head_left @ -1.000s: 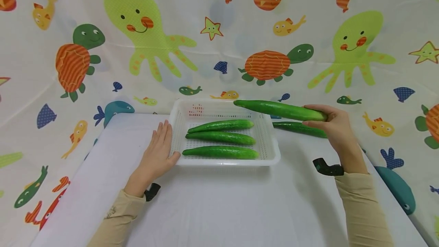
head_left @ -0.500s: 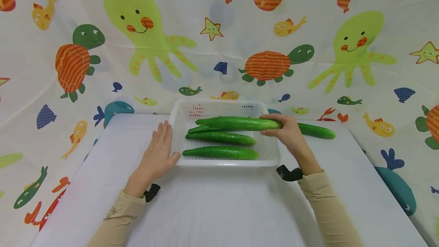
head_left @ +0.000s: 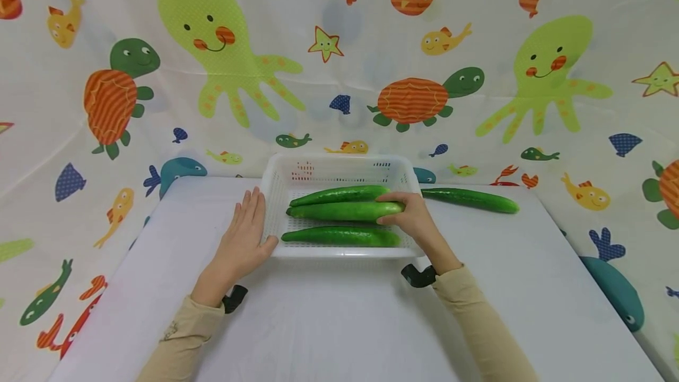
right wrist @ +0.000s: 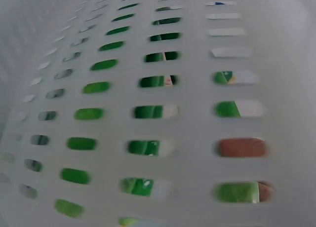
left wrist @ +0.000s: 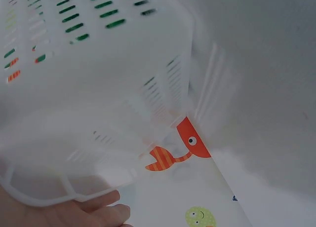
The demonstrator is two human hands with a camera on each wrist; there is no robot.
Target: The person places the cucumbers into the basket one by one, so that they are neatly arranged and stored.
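In the head view my right hand (head_left: 411, 215) is inside the white plastic basket (head_left: 350, 252), pinching the blunt, paler end of a cucumber (head_left: 334, 212). That cucumber lies lengthwise over the middle of the basket and largely hides another one under it. One cucumber (head_left: 334, 195) lies behind it and one (head_left: 339, 236) in front, all with their narrow tips to the left. My left hand (head_left: 243, 236) rests with straight fingers along the basket's left side. In the left wrist view its fingers (left wrist: 106, 209) show below the basket rim (left wrist: 37, 203).
A single cucumber (head_left: 472, 200) lies on the white table (head_left: 339, 317) to the right of the basket. Behind the table hangs a sheet (head_left: 339, 105) printed with sea animals. In the right wrist view the slotted basket wall (right wrist: 192, 128) fills the frame, with green showing through.
My right hand has carried the cucumber from the right, over the table, leftward and down into the basket. My left hand has stayed at the basket's left side.
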